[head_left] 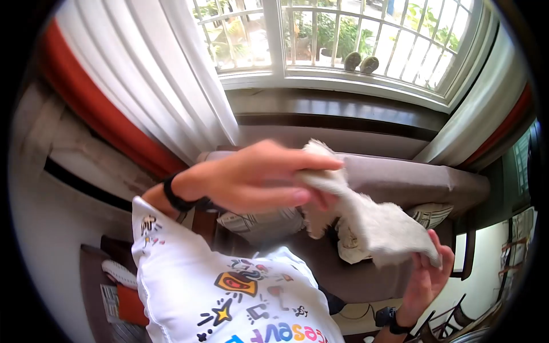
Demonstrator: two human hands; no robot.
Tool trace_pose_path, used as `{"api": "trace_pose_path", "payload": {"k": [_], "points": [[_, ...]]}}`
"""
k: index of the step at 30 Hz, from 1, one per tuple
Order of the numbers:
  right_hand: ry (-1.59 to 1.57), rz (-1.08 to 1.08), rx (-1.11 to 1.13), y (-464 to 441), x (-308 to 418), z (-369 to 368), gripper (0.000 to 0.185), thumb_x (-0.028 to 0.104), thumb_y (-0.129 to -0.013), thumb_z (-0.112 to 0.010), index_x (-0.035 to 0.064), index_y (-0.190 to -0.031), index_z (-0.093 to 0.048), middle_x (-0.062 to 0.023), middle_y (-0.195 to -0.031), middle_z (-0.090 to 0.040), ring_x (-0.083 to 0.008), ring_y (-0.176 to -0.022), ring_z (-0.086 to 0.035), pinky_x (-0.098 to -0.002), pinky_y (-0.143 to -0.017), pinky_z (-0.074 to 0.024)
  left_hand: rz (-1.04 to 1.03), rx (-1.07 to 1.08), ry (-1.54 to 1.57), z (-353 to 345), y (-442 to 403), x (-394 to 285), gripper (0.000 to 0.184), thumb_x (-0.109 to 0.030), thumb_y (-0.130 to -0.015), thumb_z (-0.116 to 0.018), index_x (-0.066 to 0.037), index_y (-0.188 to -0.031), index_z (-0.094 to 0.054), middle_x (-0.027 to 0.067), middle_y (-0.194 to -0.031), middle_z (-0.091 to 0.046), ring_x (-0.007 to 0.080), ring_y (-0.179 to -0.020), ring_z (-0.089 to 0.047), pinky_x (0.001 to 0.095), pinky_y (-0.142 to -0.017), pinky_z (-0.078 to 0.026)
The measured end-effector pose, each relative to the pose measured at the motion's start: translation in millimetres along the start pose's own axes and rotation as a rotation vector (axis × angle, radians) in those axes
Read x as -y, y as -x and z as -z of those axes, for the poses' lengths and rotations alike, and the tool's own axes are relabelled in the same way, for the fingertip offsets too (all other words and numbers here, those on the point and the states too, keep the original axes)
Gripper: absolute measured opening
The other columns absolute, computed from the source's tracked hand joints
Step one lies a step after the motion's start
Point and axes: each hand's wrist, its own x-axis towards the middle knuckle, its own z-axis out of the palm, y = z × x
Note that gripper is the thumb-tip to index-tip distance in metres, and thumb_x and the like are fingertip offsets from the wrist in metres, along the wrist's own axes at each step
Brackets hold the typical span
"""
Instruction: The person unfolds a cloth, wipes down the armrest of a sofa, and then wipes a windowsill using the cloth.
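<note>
Two hands (246, 174) (426, 274) grip a pale cloth (383, 226) (fluffy, apparently) over a brownish sofa (412, 178) near a barred window (278, 37).

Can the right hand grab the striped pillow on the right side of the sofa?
Probably not just now: the right hand is busy pinching one end of the fluffy cloth. If it let go, the striped pillow looks uncovered enough to grab.
</note>
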Motion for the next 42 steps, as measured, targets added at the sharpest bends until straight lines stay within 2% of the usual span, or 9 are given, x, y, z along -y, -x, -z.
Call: {"api": "trace_pose_path", "payload": {"k": [6, 10, 13, 16, 28, 32, 36, 37, 42], "points": [[-0.070, -0.264, 0.255, -97.4, -34.9, -139.0, 0.048, 0.009, -0.091, -0.062, 0.0004, -0.133, -0.042, -0.0363, -0.141, -0.047, -0.0377, -0.132, -0.052, -0.0451, -0.105, -0.0500, 0.242, -0.233, 0.299, 110.9, 120.6, 28.1, 0.059, -0.006, -0.094, -0.058, 0.012, -0.146, -0.037, 0.0296, -0.119, -0.065, 0.0384, -0.105, -0.069, 0.0466, -0.101, -0.049], [-0.036, -0.295, 0.378, -125.6, -50.2, -198.1, 0.051, 0.009, -0.090, -0.062, -0.0009, -0.135, -0.040, -0.0368, -0.141, -0.046, -0.0374, -0.131, -0.053, -0.0460, -0.107, -0.0483, 0.162, -0.267, 0.554, 143.8, 158.2, 47.8, 0.051, -0.001, -0.097, -0.055, 0.007, -0.145, -0.041, 0.0248, -0.135, -0.058, 0.0307, -0.128, -0.056, 0.0447, -0.110, -0.041], [-0.049, -0.308, 0.372, -141.0, -58.3, -215.3, 0.051, 0.009, -0.090, -0.062, -0.0001, -0.137, -0.043, -0.0352, -0.143, -0.046, -0.0352, -0.130, -0.055, -0.0444, -0.107, -0.0479, 0.141, -0.361, 0.623, 137.8, 180.6, 58.0, 0.058, 0.006, -0.093, -0.053, 0.005, -0.148, -0.035, 0.0264, -0.145, -0.046, 0.0353, -0.135, -0.049, 0.0508, -0.111, -0.040], [-0.050, -0.371, 0.336, -171.5, -66.2, -231.5, 0.048, 0.013, -0.092, -0.062, 0.0007, -0.136, -0.045, -0.0308, -0.143, -0.049, -0.0328, -0.128, -0.057, -0.0426, -0.108, -0.0466, 0.212, -0.524, 0.537, 117.9, 183.2, 63.8, 0.060, -0.009, -0.094, -0.060, 0.005, -0.146, -0.034, 0.0338, -0.134, -0.053, 0.0408, -0.120, -0.061, 0.0482, -0.099, -0.051], [-0.149, -0.575, 0.409, -293.2, -216.0, -240.2, 0.037, 0.005, -0.096, -0.054, -0.0049, -0.131, -0.045, -0.0240, -0.131, -0.056, -0.0337, -0.130, -0.056, -0.0411, -0.108, -0.0475, 0.353, -1.107, 0.465, 140.6, 136.9, 211.0, 0.061, 0.004, -0.086, -0.047, 0.006, -0.146, -0.032, 0.0261, -0.141, -0.052, 0.0333, -0.132, -0.054, 0.0387, -0.107, -0.044], [0.017, -0.590, 0.243, -363.8, -332.7, -246.7, 0.034, 0.001, -0.096, -0.051, -0.0066, -0.129, -0.046, -0.0215, -0.123, -0.059, -0.0302, -0.120, -0.062, -0.0366, -0.099, -0.0534, 0.474, -1.148, 0.008, 177.7, 104.5, 364.4, 0.056, 0.002, -0.089, -0.048, 0.006, -0.143, -0.033, 0.0257, -0.138, -0.054, 0.0299, -0.129, -0.056, 0.0345, -0.105, -0.046], [0.871, -0.278, 0.260, -411.3, -455.5, -252.1, 0.043, 0.015, -0.088, -0.063, 0.0003, -0.128, -0.054, -0.0241, -0.125, -0.063, -0.0371, -0.108, -0.066, -0.0439, -0.095, -0.0524, 0.692, -0.922, -0.454, 186.2, 77.7, 465.2, 0.061, -0.010, -0.087, -0.056, 0.007, -0.141, -0.034, 0.0353, -0.127, -0.056, 0.0470, -0.123, -0.054, 0.0474, -0.103, -0.045], [0.911, -0.252, 0.306, -418.7, -479.6, -253.9, 0.047, 0.018, -0.087, -0.065, 0.0020, -0.129, -0.053, -0.0239, -0.128, -0.062, -0.0389, -0.112, -0.064, -0.0448, -0.098, -0.0502, 0.691, -0.920, -0.563, 187.6, 80.0, 518.2, 0.062, -0.012, -0.087, -0.057, 0.006, -0.142, -0.035, 0.0362, -0.126, -0.056, 0.0525, -0.120, -0.050, 0.0528, -0.105, -0.041], [1.190, 0.086, 0.551, -414.1, -567.4, -251.7, 0.055, 0.034, -0.090, -0.064, 0.0044, -0.134, -0.052, -0.0212, -0.147, -0.047, -0.0398, -0.129, -0.050, -0.0489, -0.108, -0.0403, 0.842, -0.771, -0.804, 191.6, 75.3, 577.7, 0.049, -0.025, -0.092, -0.053, 0.004, -0.132, -0.048, 0.0302, -0.124, -0.056, 0.0450, -0.121, -0.051, 0.0511, -0.104, -0.041]]}}
